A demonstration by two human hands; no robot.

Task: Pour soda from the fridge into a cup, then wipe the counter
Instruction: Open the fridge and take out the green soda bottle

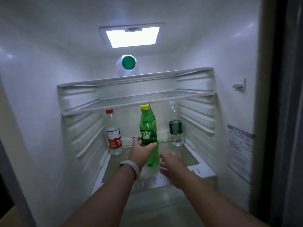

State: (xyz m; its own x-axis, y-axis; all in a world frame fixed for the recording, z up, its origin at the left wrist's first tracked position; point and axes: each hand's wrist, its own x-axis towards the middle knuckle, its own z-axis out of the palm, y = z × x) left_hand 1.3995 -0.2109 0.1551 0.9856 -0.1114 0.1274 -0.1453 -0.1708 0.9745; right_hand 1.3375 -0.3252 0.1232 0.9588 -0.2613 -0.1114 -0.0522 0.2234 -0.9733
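Bottle upright in fridge, cap at 12 o'clock.
Left hand grip wraps its lower half; right hand grip wide, blurred, holding nothing.

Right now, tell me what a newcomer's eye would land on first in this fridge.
The green plastic soda bottle with a yellow cap, mid lower shelf, in the left hand's grip; the right hand hovers open by its base. Above, the bright ceiling light panel and a clear green-capped bottle lying on the top shelf.

A lit ceiling lamp brightens white ribbed walls and glass shelves.
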